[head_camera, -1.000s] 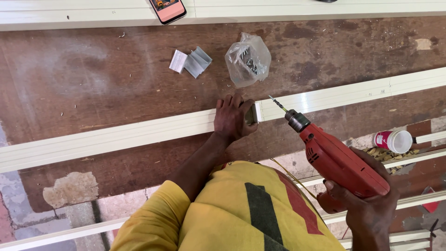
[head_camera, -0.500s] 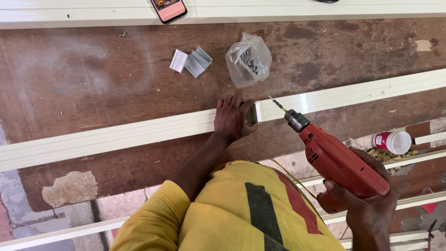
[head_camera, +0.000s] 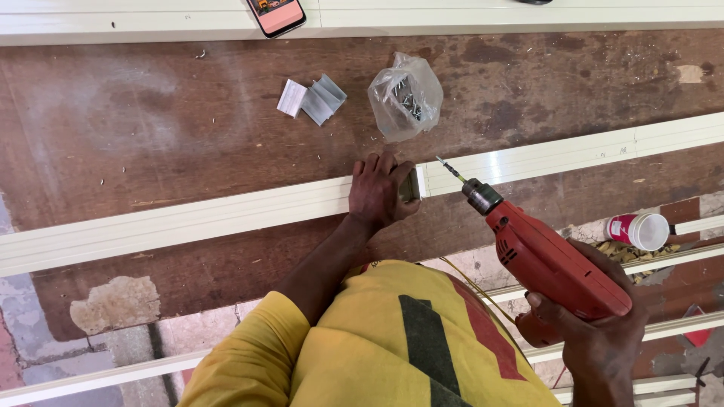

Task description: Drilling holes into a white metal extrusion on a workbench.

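Almost nothing has moved since the earlier frame: the red drill (head_camera: 554,260) hangs where it did, its bit tip short of the joint. The left hand (head_camera: 379,192) lies flat, fingers loosely spread, pressing on the cream aluminium rail (head_camera: 226,215) where two lengths meet; a small metal bracket (head_camera: 409,186) shows at its fingertips. The right hand (head_camera: 599,343) is wrapped tight around the drill's grip. Beyond the left hand sits a clear bag of screws (head_camera: 405,96) (tied shut, it seems). Judging by the raised bit, the joint is lined up but not yet fastened.
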